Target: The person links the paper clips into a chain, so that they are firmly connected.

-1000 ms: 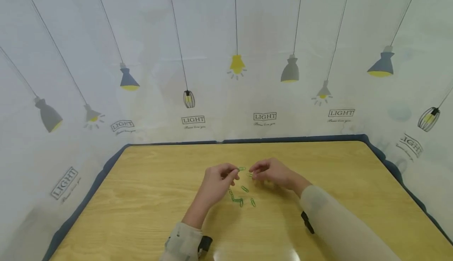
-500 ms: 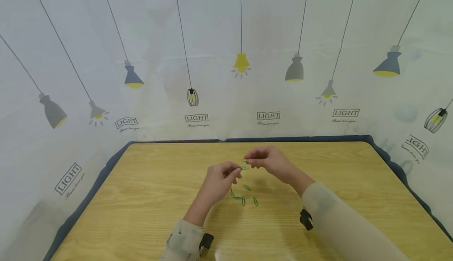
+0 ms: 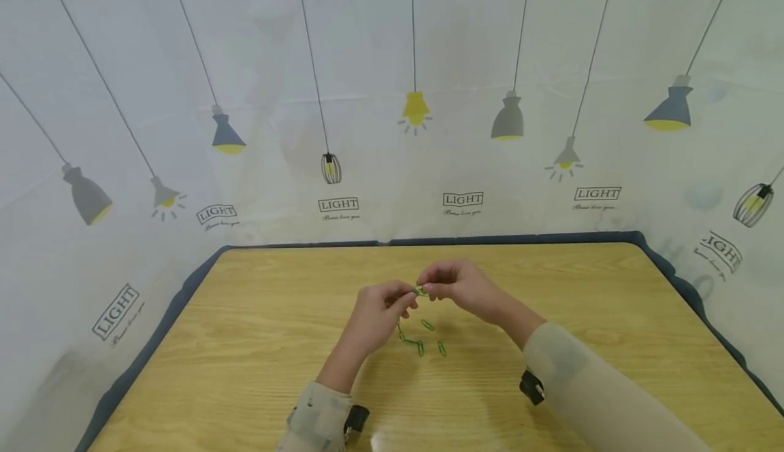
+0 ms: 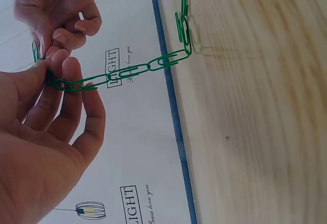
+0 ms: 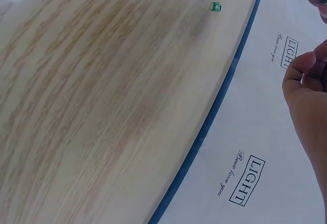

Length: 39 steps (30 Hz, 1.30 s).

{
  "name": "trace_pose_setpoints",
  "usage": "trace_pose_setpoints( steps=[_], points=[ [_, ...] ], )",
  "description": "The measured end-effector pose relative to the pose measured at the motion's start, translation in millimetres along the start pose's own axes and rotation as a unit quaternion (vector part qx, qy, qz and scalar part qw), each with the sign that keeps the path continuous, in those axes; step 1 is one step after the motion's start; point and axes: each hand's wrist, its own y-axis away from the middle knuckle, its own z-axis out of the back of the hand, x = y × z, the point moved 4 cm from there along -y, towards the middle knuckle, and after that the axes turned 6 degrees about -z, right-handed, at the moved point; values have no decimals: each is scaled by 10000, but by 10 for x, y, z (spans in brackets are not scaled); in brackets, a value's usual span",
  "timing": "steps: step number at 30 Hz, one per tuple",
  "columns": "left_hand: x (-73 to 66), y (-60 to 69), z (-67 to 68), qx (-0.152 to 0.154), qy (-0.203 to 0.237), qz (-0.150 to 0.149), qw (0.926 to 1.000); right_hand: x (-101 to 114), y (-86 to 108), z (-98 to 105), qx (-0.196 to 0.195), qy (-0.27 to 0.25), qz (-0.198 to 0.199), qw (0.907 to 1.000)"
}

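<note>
My left hand [image 3: 378, 314] pinches one end of a chain of green paper clips [image 4: 127, 72] between thumb and fingertips. The chain sags from those fingers, and its lower part lies bent on the table. My right hand [image 3: 462, 290] is close against the left fingertips and pinches a green paper clip [image 4: 34, 52]. Most of that clip is hidden by fingers, and whether it is hooked into the chain I cannot tell. In the right wrist view the right hand [image 5: 309, 89] shows only partly, at the right edge.
Two loose green paper clips [image 3: 427, 325] lie on the wooden table [image 3: 275, 343] in front of the hands. A dark blue edging runs along the table's far side, against a pale wall covering [image 3: 367, 125] printed with lamps.
My right hand rose from near the tabletop with a paper clip, then came down and left to the left fingertips. The left hand has stayed nearly still, holding the chain.
</note>
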Motion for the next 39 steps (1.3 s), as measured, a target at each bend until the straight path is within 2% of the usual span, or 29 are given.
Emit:
trace_pose_setpoints(
  steps=[9,23,31,39],
  points=[
    [-20,-9,31,-50,-47,17,10000,44,29,1,192,-6,17,9998],
    [-3,-5,53,-27,-64,-12,10000,26,92,71,239,129,4,9996],
    [10,13,50,119,25,118,9999,21,128,131,56,4,-94,9999],
    [-1,23,5,228,349,285,9987,140,155,44,-355,-228,56,9991]
  ],
)
